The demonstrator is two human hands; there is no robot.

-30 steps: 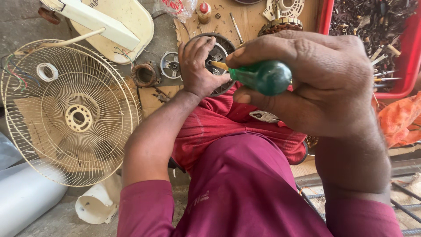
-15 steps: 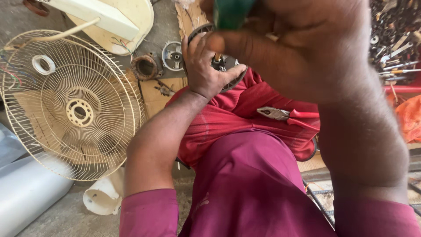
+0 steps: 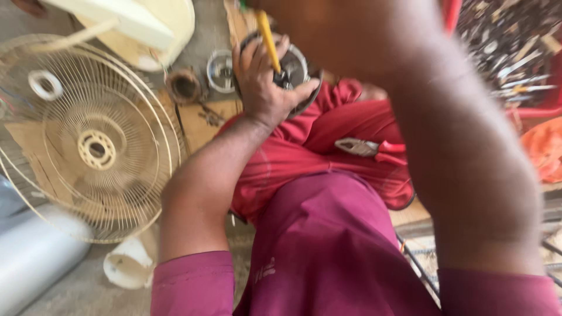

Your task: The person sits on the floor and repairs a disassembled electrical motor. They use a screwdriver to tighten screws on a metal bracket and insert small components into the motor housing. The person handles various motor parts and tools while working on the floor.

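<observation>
Far left on the floor lies a cream wire fan guard [image 3: 93, 146], flat, with its hub ring at the centre. Just below it sit a pale cylinder [image 3: 26, 257] and a small white plastic cup-shaped part [image 3: 126, 263]. Above the guard, a cream fan housing [image 3: 140, 23] rests at the top edge. Between the guard and my left hand, two small round metal parts [image 3: 202, 79] lie on a wooden board [image 3: 199, 126].

My left hand [image 3: 266, 88] is clenched around the round fan motor [image 3: 298, 73], which is held above my red-clad lap, fingers over its top and thumb along its right rim. A yellow screwdriver shaft [image 3: 268, 38] comes down at a slight tilt, with its tip on the motor face.

On my lap, right of centre, a pair of red-handled pliers [image 3: 366, 146] lies on the red cloth [image 3: 304, 152].

My right hand [image 3: 328, 29] is blurred and cut by the top edge; it grasps the screwdriver's upper end. Far right, a red tray [image 3: 451, 14] holds mixed metal scrap, with an orange cloth [image 3: 544, 152] beneath it.
</observation>
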